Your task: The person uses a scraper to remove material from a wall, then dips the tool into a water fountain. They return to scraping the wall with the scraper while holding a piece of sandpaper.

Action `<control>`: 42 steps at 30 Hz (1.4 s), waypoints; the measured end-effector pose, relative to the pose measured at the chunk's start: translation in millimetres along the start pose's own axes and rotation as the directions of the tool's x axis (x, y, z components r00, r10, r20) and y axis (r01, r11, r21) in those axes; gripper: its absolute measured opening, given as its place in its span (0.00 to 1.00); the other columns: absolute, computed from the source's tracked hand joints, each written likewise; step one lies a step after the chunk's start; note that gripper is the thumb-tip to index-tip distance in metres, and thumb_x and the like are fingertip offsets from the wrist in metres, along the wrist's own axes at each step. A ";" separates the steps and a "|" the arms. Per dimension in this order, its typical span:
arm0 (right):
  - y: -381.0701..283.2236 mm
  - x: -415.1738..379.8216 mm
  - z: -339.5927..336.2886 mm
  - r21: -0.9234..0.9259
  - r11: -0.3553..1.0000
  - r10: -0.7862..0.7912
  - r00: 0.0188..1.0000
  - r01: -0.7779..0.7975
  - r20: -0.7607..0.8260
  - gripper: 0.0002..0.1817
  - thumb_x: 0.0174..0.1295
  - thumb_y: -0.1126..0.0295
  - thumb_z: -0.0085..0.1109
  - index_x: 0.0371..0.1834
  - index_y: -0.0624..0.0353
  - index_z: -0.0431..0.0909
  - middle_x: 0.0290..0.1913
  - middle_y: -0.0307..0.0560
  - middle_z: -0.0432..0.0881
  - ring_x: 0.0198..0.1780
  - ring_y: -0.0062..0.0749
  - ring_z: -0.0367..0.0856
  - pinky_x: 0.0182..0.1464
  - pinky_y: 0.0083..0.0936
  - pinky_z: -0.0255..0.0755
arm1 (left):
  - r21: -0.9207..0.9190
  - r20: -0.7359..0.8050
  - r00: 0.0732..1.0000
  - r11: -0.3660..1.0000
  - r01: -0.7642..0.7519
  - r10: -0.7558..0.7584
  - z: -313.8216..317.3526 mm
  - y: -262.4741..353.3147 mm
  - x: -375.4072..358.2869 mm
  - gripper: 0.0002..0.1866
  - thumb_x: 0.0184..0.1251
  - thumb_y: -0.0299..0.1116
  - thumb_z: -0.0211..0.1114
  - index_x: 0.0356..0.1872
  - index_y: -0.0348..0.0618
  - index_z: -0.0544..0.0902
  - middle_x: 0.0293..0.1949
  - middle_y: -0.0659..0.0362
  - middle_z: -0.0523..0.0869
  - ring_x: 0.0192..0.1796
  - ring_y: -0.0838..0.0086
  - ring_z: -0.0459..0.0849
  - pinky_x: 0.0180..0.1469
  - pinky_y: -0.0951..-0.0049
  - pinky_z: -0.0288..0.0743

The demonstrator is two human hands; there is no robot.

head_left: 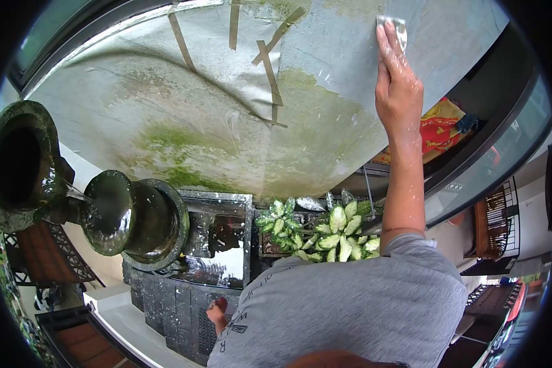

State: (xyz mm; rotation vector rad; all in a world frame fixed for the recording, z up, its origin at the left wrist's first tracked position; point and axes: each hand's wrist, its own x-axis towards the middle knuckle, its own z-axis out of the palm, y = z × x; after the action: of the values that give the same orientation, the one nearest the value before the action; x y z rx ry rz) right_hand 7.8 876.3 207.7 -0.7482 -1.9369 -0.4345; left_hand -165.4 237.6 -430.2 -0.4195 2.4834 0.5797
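My right hand [398, 86] is raised high against the wall [343, 67], with its fingers pressed along a small flat scraper [401, 30]. The scraper is pale and shiny, and it lies against the blue-grey surface. White specks dot the hand and forearm. Low beside my shirt, my left hand [216, 313] is closed, partly hidden by my body. A dark reddish-brown bit shows at its top, too small to name. Around the scraper the wall looks bluish and bare; further left it is stained green and brown.
A tiered stone fountain [150, 224] pours water at the left, above a dark basin [249, 239]. Leafy plants [340, 230] grow along the wall's foot. Brown tape strips [268, 72] cross a loose wall sheet. A red and yellow cloth [438, 132] lies behind the right edge.
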 end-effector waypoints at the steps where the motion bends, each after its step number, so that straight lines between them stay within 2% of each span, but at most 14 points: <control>1: 0.0 -11.7 0.7 0.013 0.999 0.035 0.999 -0.035 0.029 0.29 0.76 0.78 0.53 0.78 0.39 0.75 0.79 0.35 0.73 0.74 0.42 0.77 0.69 0.40 0.80 | -0.086 -0.032 0.998 0.995 -0.052 0.049 -2.5 7.3 2.3 0.22 0.71 0.47 0.72 0.49 0.35 0.93 0.45 0.44 0.94 0.49 0.51 0.94 0.52 0.55 0.83; 6: -2.1 -34.6 12.0 0.002 0.994 0.106 0.993 -0.106 0.057 0.29 0.75 0.79 0.52 0.78 0.42 0.75 0.79 0.37 0.73 0.74 0.45 0.76 0.69 0.41 0.79 | -0.306 0.008 0.976 0.930 -0.204 0.217 1.1 15.5 15.7 0.21 0.72 0.46 0.69 0.50 0.36 0.93 0.45 0.43 0.94 0.48 0.50 0.93 0.53 0.56 0.82; 10: -5.8 22.2 10.8 0.020 1.000 -0.014 0.999 0.015 -0.049 0.29 0.75 0.79 0.52 0.77 0.42 0.76 0.78 0.39 0.74 0.74 0.46 0.76 0.68 0.40 0.79 | -0.148 0.034 0.967 0.958 -0.244 0.252 5.8 14.5 12.5 0.22 0.72 0.47 0.69 0.49 0.36 0.93 0.44 0.43 0.94 0.47 0.50 0.93 0.53 0.56 0.82; 12: -6.9 31.8 2.2 0.012 0.998 -0.068 0.995 0.069 -0.078 0.28 0.76 0.79 0.52 0.77 0.43 0.76 0.78 0.39 0.74 0.74 0.46 0.76 0.68 0.40 0.79 | -0.095 -0.028 0.993 0.989 -0.115 0.112 2.2 22.9 -1.2 0.23 0.72 0.48 0.70 0.48 0.34 0.93 0.45 0.42 0.94 0.47 0.48 0.93 0.53 0.55 0.82; 21: -10.6 -34.2 6.3 -0.003 0.997 0.076 0.995 -0.076 0.072 0.33 0.69 0.82 0.54 0.78 0.44 0.74 0.79 0.37 0.72 0.69 0.47 0.81 0.67 0.41 0.82 | -0.347 0.001 0.997 0.935 -0.074 0.079 -2.2 0.3 -4.1 0.21 0.72 0.44 0.71 0.48 0.31 0.92 0.43 0.42 0.94 0.46 0.57 0.94 0.51 0.59 0.83; 26: 8.3 -35.8 14.9 0.020 1.000 0.022 0.999 -0.023 0.047 0.32 0.71 0.80 0.56 0.78 0.43 0.74 0.79 0.38 0.73 0.71 0.46 0.80 0.68 0.40 0.81 | -0.246 0.036 0.993 0.964 -0.099 0.111 -5.0 -2.5 -13.1 0.21 0.73 0.43 0.70 0.49 0.30 0.92 0.42 0.43 0.95 0.44 0.59 0.93 0.51 0.62 0.83; 28: 12.5 -38.8 9.8 0.058 0.998 0.024 0.999 -0.027 0.041 0.32 0.71 0.79 0.56 0.78 0.43 0.74 0.79 0.38 0.74 0.72 0.46 0.80 0.69 0.39 0.80 | -0.076 0.008 0.997 0.994 -0.076 0.077 -8.3 3.9 -6.6 0.19 0.74 0.41 0.69 0.49 0.32 0.92 0.43 0.44 0.95 0.44 0.59 0.93 0.51 0.61 0.83; 31: 8.3 -46.6 5.0 0.121 0.990 0.060 0.996 -0.068 0.072 0.31 0.72 0.78 0.59 0.79 0.44 0.74 0.79 0.40 0.74 0.76 0.49 0.75 0.73 0.41 0.77 | -0.106 -0.025 0.991 0.985 -0.135 0.133 -17.2 19.0 -6.8 0.17 0.75 0.40 0.67 0.50 0.36 0.93 0.44 0.45 0.95 0.46 0.60 0.93 0.52 0.60 0.83; 34: -11.9 -73.6 -3.7 0.294 0.949 0.025 0.955 -0.117 0.297 0.40 0.66 0.80 0.60 0.83 0.43 0.67 0.86 0.50 0.60 0.84 0.55 0.60 0.79 0.45 0.67 | -0.231 -0.038 0.978 0.950 -0.210 0.207 -23.0 23.4 -2.6 0.17 0.75 0.41 0.67 0.50 0.38 0.93 0.45 0.45 0.95 0.46 0.60 0.93 0.53 0.60 0.83; 35: -20.4 -93.3 1.0 0.375 0.914 -0.003 0.922 -0.155 0.388 0.43 0.64 0.82 0.60 0.85 0.42 0.64 0.88 0.54 0.54 0.86 0.56 0.54 0.82 0.46 0.64 | -0.281 -0.044 0.973 0.931 -0.231 0.228 -20.7 20.2 -0.4 0.17 0.75 0.40 0.67 0.50 0.37 0.93 0.45 0.45 0.95 0.46 0.61 0.93 0.53 0.62 0.83; 37: -28.4 -176.1 32.4 0.343 0.896 -0.076 0.665 -0.281 0.743 0.48 0.60 0.85 0.53 0.87 0.45 0.58 0.89 0.61 0.48 0.88 0.56 0.48 0.86 0.42 0.52 | -0.313 -0.019 0.980 0.929 -0.196 0.200 -10.9 11.7 -5.0 0.17 0.75 0.40 0.67 0.50 0.37 0.93 0.44 0.45 0.95 0.46 0.60 0.93 0.52 0.62 0.83; 40: -26.5 -355.3 73.6 0.454 0.778 -0.354 0.293 -0.435 0.888 0.53 0.57 0.84 0.51 0.90 0.54 0.44 0.90 0.62 0.39 0.88 0.58 0.47 0.87 0.41 0.50 | -0.212 0.020 0.990 0.968 -0.135 0.142 -5.7 3.3 -35.1 0.18 0.76 0.41 0.67 0.50 0.35 0.93 0.42 0.45 0.95 0.44 0.60 0.93 0.50 0.63 0.82; 41: -32.7 -390.3 68.8 0.164 0.863 -0.244 -0.111 -0.478 0.963 0.54 0.55 0.84 0.51 0.90 0.57 0.41 0.90 0.62 0.37 0.87 0.59 0.51 0.85 0.41 0.54 | -0.093 0.013 0.996 0.991 -0.092 0.093 -3.5 1.0 -44.7 0.19 0.76 0.42 0.67 0.49 0.35 0.93 0.41 0.45 0.95 0.43 0.60 0.93 0.49 0.62 0.82; 42: -10.0 -484.8 85.1 0.285 0.861 -0.324 -0.022 -0.421 0.946 0.53 0.56 0.81 0.51 0.89 0.64 0.39 0.90 0.64 0.36 0.84 0.62 0.57 0.82 0.43 0.60 | -0.104 0.008 0.996 0.991 -0.089 0.090 5.8 -26.0 -26.0 0.19 0.76 0.42 0.67 0.49 0.35 0.93 0.41 0.45 0.95 0.43 0.60 0.93 0.49 0.62 0.82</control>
State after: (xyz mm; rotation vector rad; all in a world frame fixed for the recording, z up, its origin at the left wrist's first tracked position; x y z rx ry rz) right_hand 106.1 765.4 -261.8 -0.8086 -3.1721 1.1620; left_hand -131.5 222.5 -427.7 -0.3445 2.4773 0.7480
